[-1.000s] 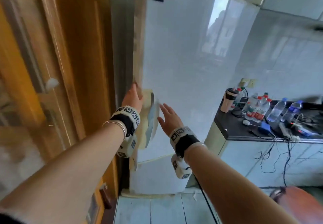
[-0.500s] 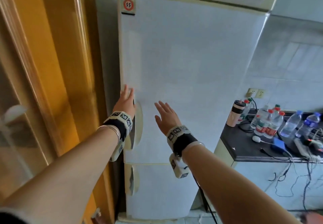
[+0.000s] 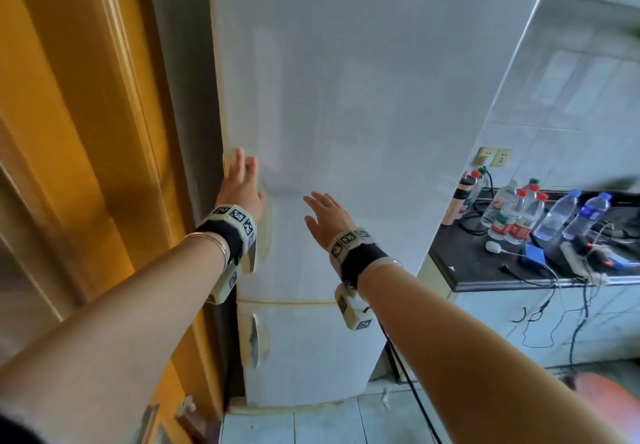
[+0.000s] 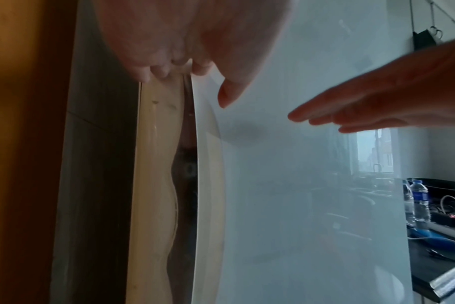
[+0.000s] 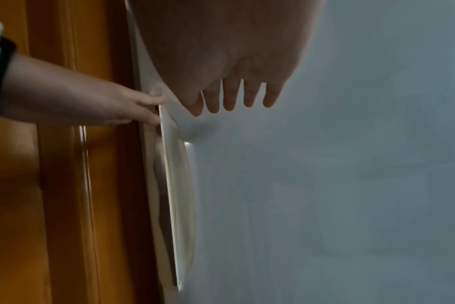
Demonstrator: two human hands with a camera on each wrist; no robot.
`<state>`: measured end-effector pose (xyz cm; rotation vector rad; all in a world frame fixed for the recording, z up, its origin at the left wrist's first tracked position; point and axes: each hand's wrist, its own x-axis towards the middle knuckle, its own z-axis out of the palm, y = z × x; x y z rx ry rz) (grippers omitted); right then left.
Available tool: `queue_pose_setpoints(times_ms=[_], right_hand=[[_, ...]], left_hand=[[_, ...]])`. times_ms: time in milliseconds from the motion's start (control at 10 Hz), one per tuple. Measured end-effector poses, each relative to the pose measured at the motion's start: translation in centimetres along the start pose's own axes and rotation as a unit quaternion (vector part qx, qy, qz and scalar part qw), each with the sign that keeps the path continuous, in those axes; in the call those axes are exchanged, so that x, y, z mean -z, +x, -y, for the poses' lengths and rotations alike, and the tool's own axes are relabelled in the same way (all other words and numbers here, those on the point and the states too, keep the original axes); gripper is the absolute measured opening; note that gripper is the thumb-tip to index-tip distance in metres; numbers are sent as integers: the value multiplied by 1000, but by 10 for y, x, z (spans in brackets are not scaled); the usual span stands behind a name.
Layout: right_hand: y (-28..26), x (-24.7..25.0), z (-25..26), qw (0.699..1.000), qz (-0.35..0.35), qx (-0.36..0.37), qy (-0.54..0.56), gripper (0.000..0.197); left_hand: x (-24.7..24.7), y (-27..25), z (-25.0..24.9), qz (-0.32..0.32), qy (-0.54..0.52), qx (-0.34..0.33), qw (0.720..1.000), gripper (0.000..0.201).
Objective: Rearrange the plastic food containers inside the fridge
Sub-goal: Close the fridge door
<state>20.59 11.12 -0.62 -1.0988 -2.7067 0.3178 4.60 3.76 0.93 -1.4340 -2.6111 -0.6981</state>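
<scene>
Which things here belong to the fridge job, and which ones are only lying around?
Belong to the job:
- fridge upper door, shut
- its recessed handle at the door's left edge
- left hand, fingers at that edge
- right hand, open, before the door

Only lying around:
- water bottles on the black counter
- tumbler
- cables and chargers
- wooden door

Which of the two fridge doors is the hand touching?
The tall upper door. The left hand rests on its left edge, above that door's handle. The short lower door under it has its own handle, and no hand is on it.
</scene>
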Motion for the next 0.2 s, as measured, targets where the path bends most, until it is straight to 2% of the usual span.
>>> queue_pose_setpoints(times_ms=[100, 200], right_hand=[[-5, -11, -4, 999, 32, -2, -10, 51], [-12, -21, -9, 998, 62, -10, -15, 51]], left_hand=[[-2, -16, 3, 1, 18, -11, 1000, 60], [-19, -40, 8, 38, 37, -4, 999, 59]])
